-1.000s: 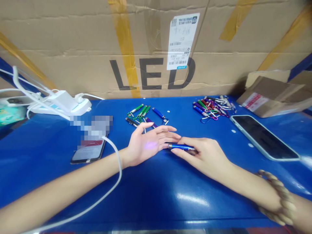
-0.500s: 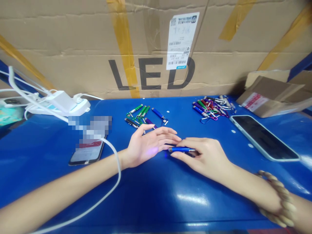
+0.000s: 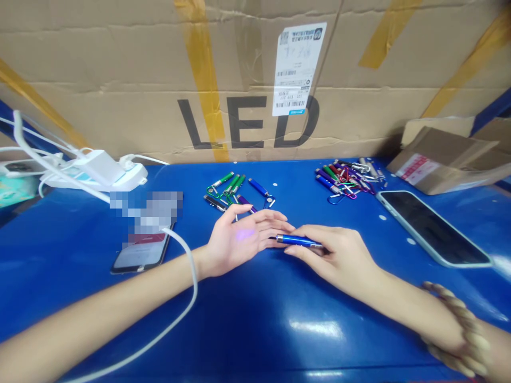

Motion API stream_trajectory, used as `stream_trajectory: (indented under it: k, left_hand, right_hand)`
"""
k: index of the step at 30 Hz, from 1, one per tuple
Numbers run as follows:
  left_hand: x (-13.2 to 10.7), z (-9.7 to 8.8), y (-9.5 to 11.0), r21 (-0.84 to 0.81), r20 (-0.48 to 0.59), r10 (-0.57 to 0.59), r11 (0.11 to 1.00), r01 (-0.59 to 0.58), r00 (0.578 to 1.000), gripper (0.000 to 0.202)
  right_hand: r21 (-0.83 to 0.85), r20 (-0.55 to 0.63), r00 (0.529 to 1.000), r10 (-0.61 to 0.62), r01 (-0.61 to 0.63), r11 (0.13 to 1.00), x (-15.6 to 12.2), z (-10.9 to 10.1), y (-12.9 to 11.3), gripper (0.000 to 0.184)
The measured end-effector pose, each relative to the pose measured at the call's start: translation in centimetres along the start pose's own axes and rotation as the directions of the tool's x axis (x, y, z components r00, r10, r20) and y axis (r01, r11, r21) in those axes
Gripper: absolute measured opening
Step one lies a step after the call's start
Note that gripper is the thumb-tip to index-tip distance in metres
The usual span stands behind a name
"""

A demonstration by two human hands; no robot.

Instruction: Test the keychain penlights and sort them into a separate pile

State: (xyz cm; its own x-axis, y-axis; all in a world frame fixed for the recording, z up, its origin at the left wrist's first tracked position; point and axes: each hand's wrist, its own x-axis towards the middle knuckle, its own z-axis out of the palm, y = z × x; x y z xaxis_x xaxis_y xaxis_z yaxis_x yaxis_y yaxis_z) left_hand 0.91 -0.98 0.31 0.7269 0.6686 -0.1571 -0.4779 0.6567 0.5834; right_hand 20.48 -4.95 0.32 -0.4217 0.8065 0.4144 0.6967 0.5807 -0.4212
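My right hand (image 3: 333,255) pinches a small blue pen-shaped flashlight (image 3: 297,241) and points it left. Its purple light spot falls on the palm of my left hand (image 3: 239,239), which lies palm up on the blue table (image 3: 255,319) with the fingers stretched out. The flashlight's tip sits just off my left fingertips. A small group of green, blue, black and purple keychain flashlights (image 3: 235,190) lies just beyond my left hand. A bigger heap of the same flashlights (image 3: 347,178) lies at the back right.
A big cardboard box marked LED (image 3: 247,74) walls off the back. A dark phone (image 3: 433,226) lies at the right, a charging phone (image 3: 141,252) with a white cable (image 3: 187,303) at the left. A white power strip (image 3: 99,170) sits back left, a torn carton (image 3: 447,154) back right.
The purple spot slid off my palm toward the table edge of the hand half a second ago and is back on the palm now. Both hands stayed nearly in place.
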Motion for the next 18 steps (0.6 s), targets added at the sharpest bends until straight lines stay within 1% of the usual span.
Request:
stream_trajectory:
  k: [5, 11, 14, 18]
  left_hand:
    - [0.07, -0.17, 0.10, -0.043, -0.018, -0.017, 0.999, 0.016, 1.000, 0.045]
    - [0.11, -0.07, 0.09, -0.014, -0.007, -0.028, 1.000, 0.028, 1.000, 0.044]
    - [0.13, -0.07, 0.09, -0.004, -0.012, -0.031, 1.000, 0.031, 0.999, 0.044]
    - [0.08, -0.13, 0.18, 0.004, -0.027, -0.040, 0.999, 0.040, 0.999, 0.043]
  right_hand:
    - [0.000, 0.008, 0.999, -0.050, 0.050, 0.999, 0.10, -0.02, 0.27, 0.024]
    - [-0.015, 0.013, 0.996, -0.085, 0.085, 0.996, 0.13, 0.01, 0.11, 0.028]
    - [-0.004, 0.027, 0.998, -0.064, 0.065, 0.998, 0.07, 0.02, 0.07, 0.029]
    - [0.022, 0.064, 0.998, 0.006, -0.007, 1.000, 0.02, -0.11, -0.13, 0.026]
